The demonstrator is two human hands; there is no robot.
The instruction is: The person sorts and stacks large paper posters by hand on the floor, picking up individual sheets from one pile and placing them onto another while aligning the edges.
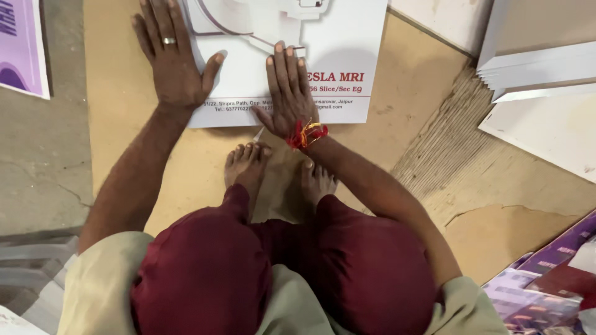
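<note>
head view: we look almost straight down from our own head, facing forward over our maroon-clad knees [273, 273] | range: close, floor within arm's reach | frame: left hand [171, 59] and right hand [288, 93] lie flat on the white printed rectangular board [335, 37] near the top edge | one view only, nothing shared

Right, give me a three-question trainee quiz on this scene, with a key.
1. True or false: both hands lie flat on the white printed sheet.
2. Which hand wears a ring? A) left hand B) right hand
3. What is tied round the right wrist?

Key:
1. False: the right hand lies flat on the sheet; the left rests mostly on the brown board, only its thumb at the sheet's edge.
2. A
3. A red and yellow thread.
</note>
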